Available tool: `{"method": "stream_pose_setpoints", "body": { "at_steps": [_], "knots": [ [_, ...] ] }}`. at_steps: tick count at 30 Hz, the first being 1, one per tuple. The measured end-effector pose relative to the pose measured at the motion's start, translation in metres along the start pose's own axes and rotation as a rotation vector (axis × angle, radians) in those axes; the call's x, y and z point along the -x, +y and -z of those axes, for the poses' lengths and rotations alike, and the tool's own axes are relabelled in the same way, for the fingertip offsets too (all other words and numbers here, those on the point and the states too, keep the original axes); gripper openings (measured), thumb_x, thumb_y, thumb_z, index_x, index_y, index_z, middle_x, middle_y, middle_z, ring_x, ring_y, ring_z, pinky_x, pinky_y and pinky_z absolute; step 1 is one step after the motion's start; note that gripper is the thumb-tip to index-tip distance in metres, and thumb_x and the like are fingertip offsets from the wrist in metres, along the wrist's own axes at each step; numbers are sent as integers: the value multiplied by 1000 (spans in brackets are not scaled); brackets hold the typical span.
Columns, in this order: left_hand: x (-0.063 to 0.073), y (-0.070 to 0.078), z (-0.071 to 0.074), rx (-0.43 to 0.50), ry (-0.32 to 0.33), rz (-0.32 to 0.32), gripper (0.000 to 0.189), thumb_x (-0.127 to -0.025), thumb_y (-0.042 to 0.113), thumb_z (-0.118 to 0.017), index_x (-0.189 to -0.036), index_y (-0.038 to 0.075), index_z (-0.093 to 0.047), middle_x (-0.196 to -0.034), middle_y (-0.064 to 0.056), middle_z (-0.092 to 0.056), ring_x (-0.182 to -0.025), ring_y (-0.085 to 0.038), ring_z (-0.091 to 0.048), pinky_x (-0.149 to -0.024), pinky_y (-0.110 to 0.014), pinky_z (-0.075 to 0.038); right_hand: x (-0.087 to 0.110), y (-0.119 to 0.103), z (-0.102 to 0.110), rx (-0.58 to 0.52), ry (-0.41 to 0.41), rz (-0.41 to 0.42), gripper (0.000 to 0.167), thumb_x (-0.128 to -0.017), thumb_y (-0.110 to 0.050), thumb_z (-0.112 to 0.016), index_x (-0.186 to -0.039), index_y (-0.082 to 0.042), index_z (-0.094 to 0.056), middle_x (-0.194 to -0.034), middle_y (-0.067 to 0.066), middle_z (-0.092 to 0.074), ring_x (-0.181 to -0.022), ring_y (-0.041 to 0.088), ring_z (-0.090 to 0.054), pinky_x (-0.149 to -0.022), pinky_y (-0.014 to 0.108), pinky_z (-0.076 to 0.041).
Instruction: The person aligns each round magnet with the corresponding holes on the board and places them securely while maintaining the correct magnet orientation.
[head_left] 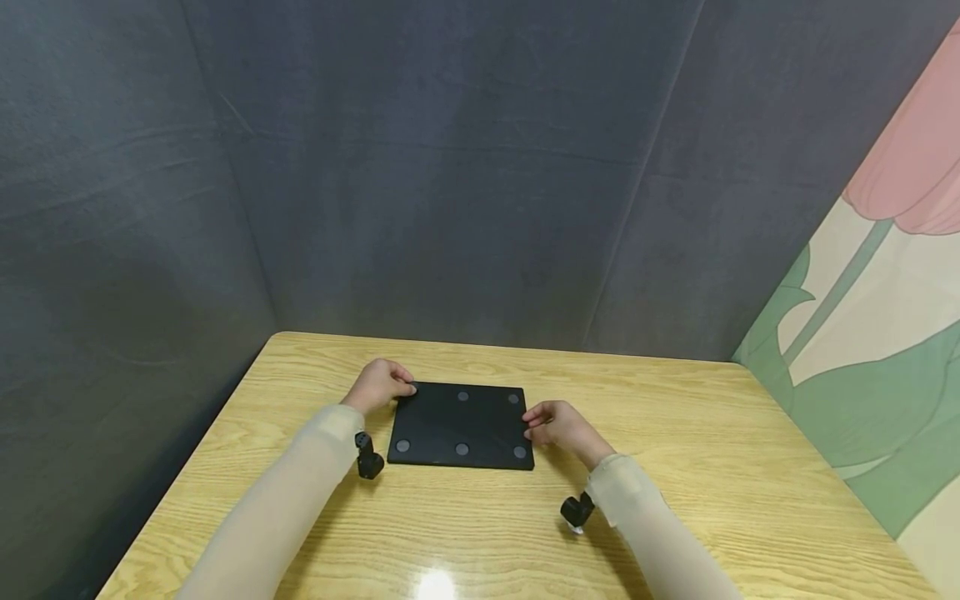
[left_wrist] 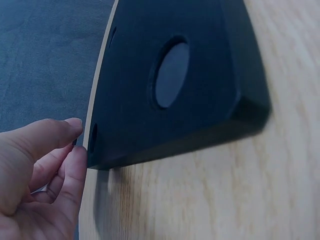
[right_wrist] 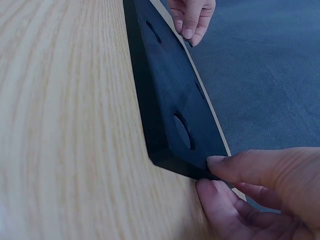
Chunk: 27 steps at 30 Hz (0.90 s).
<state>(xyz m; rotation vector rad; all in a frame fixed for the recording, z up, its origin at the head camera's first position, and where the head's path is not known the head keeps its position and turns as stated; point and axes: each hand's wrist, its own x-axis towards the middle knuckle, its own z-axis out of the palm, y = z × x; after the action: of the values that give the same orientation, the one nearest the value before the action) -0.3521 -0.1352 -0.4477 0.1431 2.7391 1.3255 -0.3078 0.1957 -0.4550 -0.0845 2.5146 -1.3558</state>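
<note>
A black rectangular board (head_left: 465,425) with several round, grey-floored recesses (left_wrist: 172,75) lies flat on the wooden table. At its far left corner, my left hand (head_left: 380,385) pinches a small dark piece (right_wrist: 190,44) between thumb and finger. Most of that piece is hidden by the fingertips, so its kind cannot be told. On the opposite side, my right hand (head_left: 562,427) grips the board's right edge, with one finger on the top face and another against the side, near a recess (right_wrist: 184,131).
The light wooden table (head_left: 675,433) runs up to a dark grey fabric wall (head_left: 450,208) behind and on the left. A flower-patterned surface (head_left: 862,333) stands at the right. Small black cameras (head_left: 367,457) are worn on both wrists.
</note>
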Motion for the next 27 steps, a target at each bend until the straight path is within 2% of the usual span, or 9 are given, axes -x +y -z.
{"method": "stream_pose_setpoints", "body": {
  "at_steps": [11,27],
  "knots": [
    [-3,-3,-3,-18,-3,-16,14,-83,9,-74,-94,1,-72,-82,-6,-65,-71,-15,-57,-66,-28,-47,0,-1,0,-2,-3,2,27,-78,12,-65,-104,7,-63,-90,13,-62,-75,15,-61,-64,24,-48],
    [-1,-3,-2,-37,0,9,12,-83,9,-74,-93,3,-72,-90,-8,-68,-77,-17,-60,-70,-31,-47,2,-3,-1,-8,-9,-4,27,-78,12,-63,-105,8,-63,-90,13,-62,-74,16,-62,-63,24,-47]
  ]
}}
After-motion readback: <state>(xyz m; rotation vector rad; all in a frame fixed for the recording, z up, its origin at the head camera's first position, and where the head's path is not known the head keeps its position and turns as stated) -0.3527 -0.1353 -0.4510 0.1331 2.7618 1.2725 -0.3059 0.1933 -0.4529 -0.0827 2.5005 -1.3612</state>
